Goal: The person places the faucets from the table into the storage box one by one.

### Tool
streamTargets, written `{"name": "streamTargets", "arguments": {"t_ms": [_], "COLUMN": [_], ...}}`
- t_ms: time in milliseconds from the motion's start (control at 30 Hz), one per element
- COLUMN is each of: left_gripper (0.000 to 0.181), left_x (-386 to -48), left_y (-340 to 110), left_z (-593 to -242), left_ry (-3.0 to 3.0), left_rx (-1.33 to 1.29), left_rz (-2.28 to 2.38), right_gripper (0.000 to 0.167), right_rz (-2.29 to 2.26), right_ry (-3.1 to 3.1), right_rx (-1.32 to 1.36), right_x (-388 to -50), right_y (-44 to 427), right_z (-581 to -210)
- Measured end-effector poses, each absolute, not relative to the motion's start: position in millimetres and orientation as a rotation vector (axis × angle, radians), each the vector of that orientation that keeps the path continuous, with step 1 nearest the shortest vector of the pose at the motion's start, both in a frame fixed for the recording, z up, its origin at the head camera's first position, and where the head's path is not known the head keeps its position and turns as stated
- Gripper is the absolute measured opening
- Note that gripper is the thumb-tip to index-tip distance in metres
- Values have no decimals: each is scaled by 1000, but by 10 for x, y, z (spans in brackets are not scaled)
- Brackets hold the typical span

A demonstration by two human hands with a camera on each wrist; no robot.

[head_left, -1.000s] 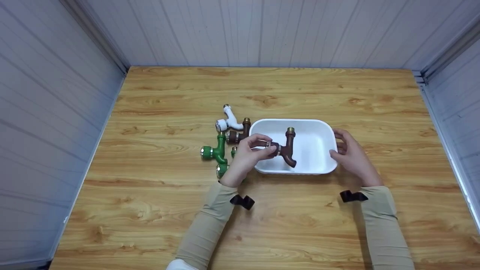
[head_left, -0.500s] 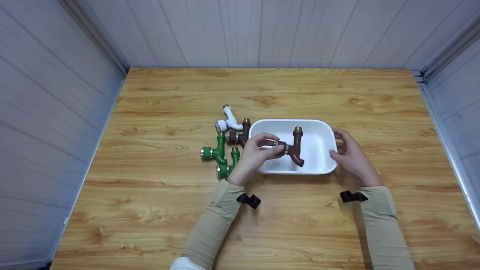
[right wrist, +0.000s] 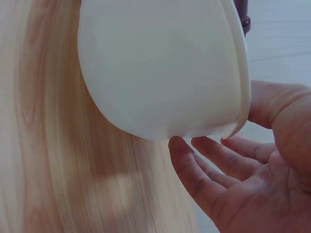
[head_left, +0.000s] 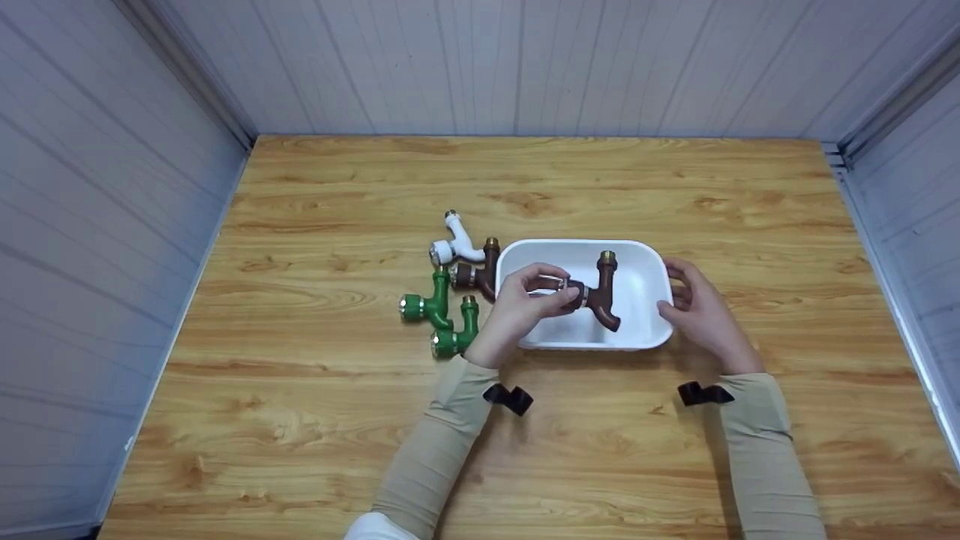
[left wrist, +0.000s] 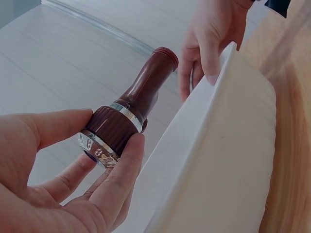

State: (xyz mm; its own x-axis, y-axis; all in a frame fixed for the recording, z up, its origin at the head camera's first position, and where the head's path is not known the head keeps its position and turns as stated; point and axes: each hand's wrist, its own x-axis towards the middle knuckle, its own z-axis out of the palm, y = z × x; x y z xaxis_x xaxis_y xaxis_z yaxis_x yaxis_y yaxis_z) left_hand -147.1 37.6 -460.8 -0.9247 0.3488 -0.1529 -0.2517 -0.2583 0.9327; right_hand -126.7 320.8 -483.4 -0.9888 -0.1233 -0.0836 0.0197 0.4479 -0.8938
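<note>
In the head view my left hand pinches the ribbed knob of a brown tap, which hangs over the white plastic basin. The left wrist view shows thumb and fingers around the knob of the tap, its spout end clear of the basin wall. My right hand grips the basin's right end. Seen from the right wrist, the thumb of that hand is over the rim and the fingertips touch the outer wall of the basin.
Left of the basin, a white tap, a second brown tap and two green taps, one upper and one lower, lie close together on the wooden table. Pale panel walls enclose the table's back and sides.
My left hand has carried the brown tap rightward, farther over the basin, uncovering more of the lower green tap. The right hand has kept its hold on the basin.
</note>
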Motion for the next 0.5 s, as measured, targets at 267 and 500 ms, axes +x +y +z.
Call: {"name": "streamTargets", "arguments": {"t_ms": [267,500], "left_gripper": [26,25], "left_x": [-1466,-1475], "left_y": [414,449], "left_z": [-4604,-4609], "left_ry": [1637,1679], "left_rx": [103,81], "left_rz": [2211,2176], "right_gripper": [63,63], "right_rz": [-1652,-1688], "right_ry": [2525,2515], "right_rx": [-127,-142], "right_x": [-1267,-1266], "right_y": [3196,3202], "right_z": [-4840,-4863]}}
